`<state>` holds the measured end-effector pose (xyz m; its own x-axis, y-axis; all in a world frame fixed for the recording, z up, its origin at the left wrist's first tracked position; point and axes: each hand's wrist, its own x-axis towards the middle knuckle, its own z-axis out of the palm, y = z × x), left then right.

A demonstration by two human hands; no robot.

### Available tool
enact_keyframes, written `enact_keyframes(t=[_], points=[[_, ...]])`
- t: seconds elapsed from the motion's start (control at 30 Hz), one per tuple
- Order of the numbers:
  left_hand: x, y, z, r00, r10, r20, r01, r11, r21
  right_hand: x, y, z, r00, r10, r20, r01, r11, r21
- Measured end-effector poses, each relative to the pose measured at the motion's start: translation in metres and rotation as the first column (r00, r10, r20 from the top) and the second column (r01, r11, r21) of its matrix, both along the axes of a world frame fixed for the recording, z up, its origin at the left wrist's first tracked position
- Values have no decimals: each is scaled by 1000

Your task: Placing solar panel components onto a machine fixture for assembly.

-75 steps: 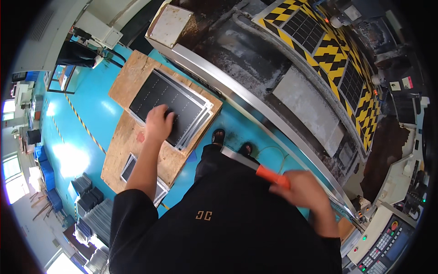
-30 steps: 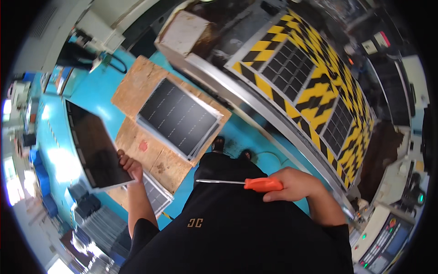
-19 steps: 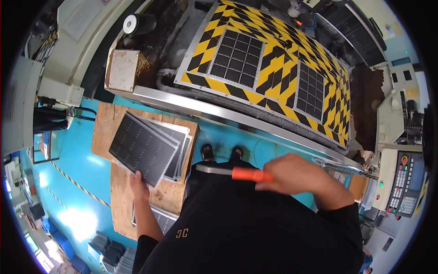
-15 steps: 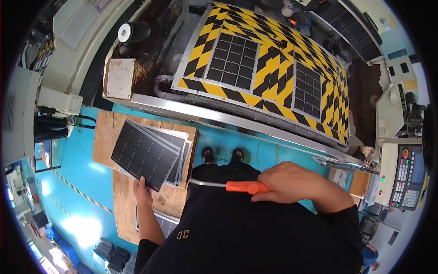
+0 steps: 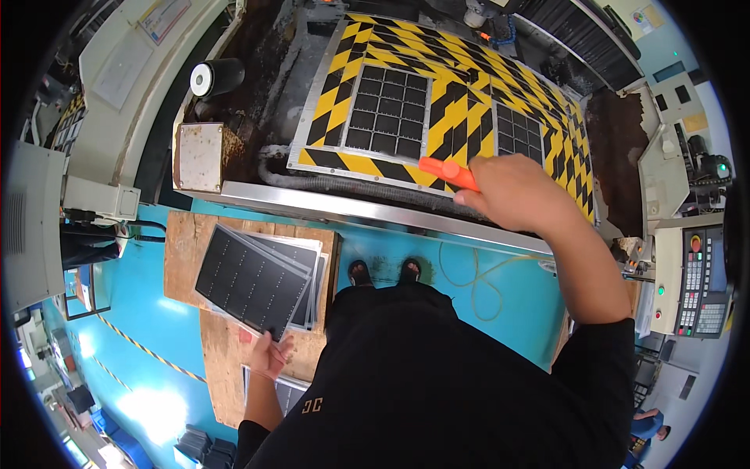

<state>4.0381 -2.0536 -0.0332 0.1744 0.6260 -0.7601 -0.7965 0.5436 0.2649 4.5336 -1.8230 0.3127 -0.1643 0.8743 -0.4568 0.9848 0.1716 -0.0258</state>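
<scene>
Item: dark perforated panel [image 5: 254, 277], thin, flat, rectangular, with rows of small holes. It lay uppermost on a stack of like panels [image 5: 311, 270] at the far end of a wooden pallet [image 5: 226, 359] on the blue floor [image 5: 148, 289]. My left hand [image 5: 271, 353] was at its near corner, fingers spread and apparently pinching the edge; I could not tell for certain whether the grip was closed. I judged the panel stiff but light, prone to flex if lifted by one corner, with edges likely sharp; best taken along a long edge, or two opposite edges, and carried level.

Item: orange-handled tool [image 5: 447, 172], probably a screwdriver; the shaft was hidden. My right hand [image 5: 512, 191] was closed around the handle, held over the near edge of the machine bed.

Item: machine bed plate [image 5: 461, 109], yellow and black chevrons, carrying two dark gridded fixtures [image 5: 388, 109] side by side, the second [image 5: 518, 131] toward the right edge.

Item: steel rail [image 5: 336, 213] along the bed's near edge.

Item: rusty white box [image 5: 201, 156] at the bed's left near corner.

Item: control panel [image 5: 699, 273] with keypad, far right.
</scene>
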Motion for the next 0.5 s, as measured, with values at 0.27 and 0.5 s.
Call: enact_keyframes(t=[0.27,0.5], points=[[-6,-23,-25,972,-155,176,142,986,85,33,17,-22,990,-58,128,63,997,-36],[12,-9,22,839,-537,85,538,843,7,124,71,-96,860,-411,-304,501,795,343]])
